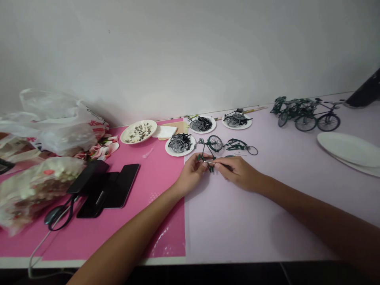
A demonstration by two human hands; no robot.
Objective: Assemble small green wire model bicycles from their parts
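Observation:
My left hand [191, 175] pinches a partly assembled miniature bicycle [215, 143] by its dark frame, tilted with its one visible spoked wheel toward the wall. In my right hand [239, 173] is a thin silvery rod [210, 162], its tip against the frame beside my left thumb; what kind of tool it is does not show. Just beyond the right hand lie dark green bicycle parts [236, 144] and a thin black ring [253, 150]. Part of another dark round piece shows behind the right fingers. A white plate [178, 154] of grey wheels and black parts sits beyond the left hand.
Two more part-filled plates [204, 133] stand near the wall. Finished-looking miniature bicycles [305, 116] and stacked white plates [350, 148] are at right. On the left are a dish of small bits [139, 132], phones [126, 186], a cable and plastic bags [59, 126].

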